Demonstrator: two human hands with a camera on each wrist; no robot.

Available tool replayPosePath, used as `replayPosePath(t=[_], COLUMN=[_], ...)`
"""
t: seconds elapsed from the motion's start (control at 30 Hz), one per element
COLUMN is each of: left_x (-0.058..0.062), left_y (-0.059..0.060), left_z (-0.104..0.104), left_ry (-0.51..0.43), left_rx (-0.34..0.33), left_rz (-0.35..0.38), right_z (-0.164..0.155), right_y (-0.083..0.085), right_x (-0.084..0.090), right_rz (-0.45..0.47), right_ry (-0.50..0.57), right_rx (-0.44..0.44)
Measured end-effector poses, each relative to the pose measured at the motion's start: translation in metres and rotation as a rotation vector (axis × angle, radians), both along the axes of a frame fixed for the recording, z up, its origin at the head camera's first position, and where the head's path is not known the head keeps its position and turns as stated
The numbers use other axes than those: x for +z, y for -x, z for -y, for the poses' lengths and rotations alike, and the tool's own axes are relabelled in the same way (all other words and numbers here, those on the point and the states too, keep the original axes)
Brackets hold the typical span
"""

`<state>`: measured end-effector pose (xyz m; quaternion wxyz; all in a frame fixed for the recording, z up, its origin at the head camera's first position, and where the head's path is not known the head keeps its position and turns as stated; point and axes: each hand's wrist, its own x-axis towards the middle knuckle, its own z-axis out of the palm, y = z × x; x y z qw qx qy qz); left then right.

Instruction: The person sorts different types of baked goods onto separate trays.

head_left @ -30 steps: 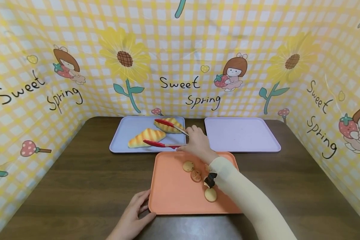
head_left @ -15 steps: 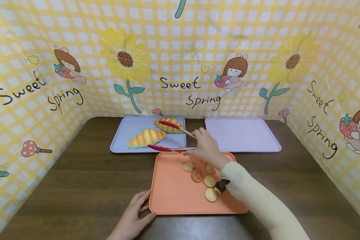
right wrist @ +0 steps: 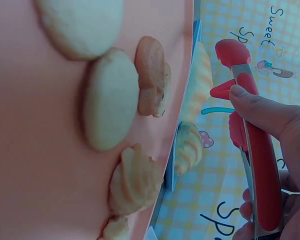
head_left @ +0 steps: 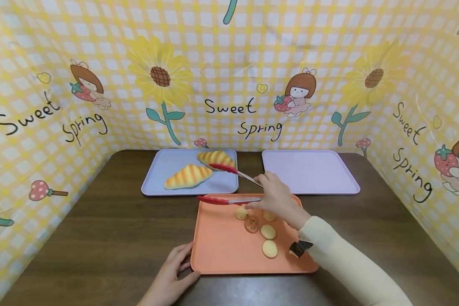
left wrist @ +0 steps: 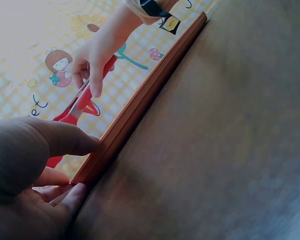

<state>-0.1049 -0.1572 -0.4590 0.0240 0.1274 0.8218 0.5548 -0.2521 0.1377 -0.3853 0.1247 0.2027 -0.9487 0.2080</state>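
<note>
My right hand [head_left: 278,197] grips red-and-silver tongs [right wrist: 262,165]. Their arms are spread, with nothing between the tips. In the head view the upper tip overlaps the far croissant [head_left: 214,158]; the lower one crosses the back rim of the orange tray [head_left: 222,250]. My left hand [head_left: 174,270] holds that tray at its near left corner, thumb and fingers at the rim. On the tray lie two pale round cookies [head_left: 270,249], a speckled cookie [head_left: 242,213], a browner cookie [head_left: 251,224] and ridged pastries [right wrist: 132,182], partly hidden by my right hand in the head view.
Behind the orange tray, on the left, a blue tray [head_left: 153,170] bears two croissants, the nearer croissant [head_left: 188,177] lying diagonally. A lilac tray [head_left: 310,170] stands at the back right. Checked cloth [head_left: 229,63] surrounds the dark wooden table [head_left: 111,229].
My right hand and the spread tongs have moved right and nearer, away from the blue tray and over the orange tray's back part. The left hand stays at the corner.
</note>
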Motion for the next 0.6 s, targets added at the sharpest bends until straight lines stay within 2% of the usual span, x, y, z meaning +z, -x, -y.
replayPosePath(t=[0.37,0.6], left_x=[0.001,0.001], left_y=[-0.001,-0.001], left_z=[0.000,-0.001], left_ry=[0.011,0.010], left_rx=[0.010,0.019], left_rz=[0.004,0.007], right_z=[-0.018,-0.029], right_y=[-0.021,-0.034], right_x=[-0.005,-0.005], right_rz=[-0.031,-0.005], right_ry=[-0.033,-0.033], right_rx=[0.011,0.007])
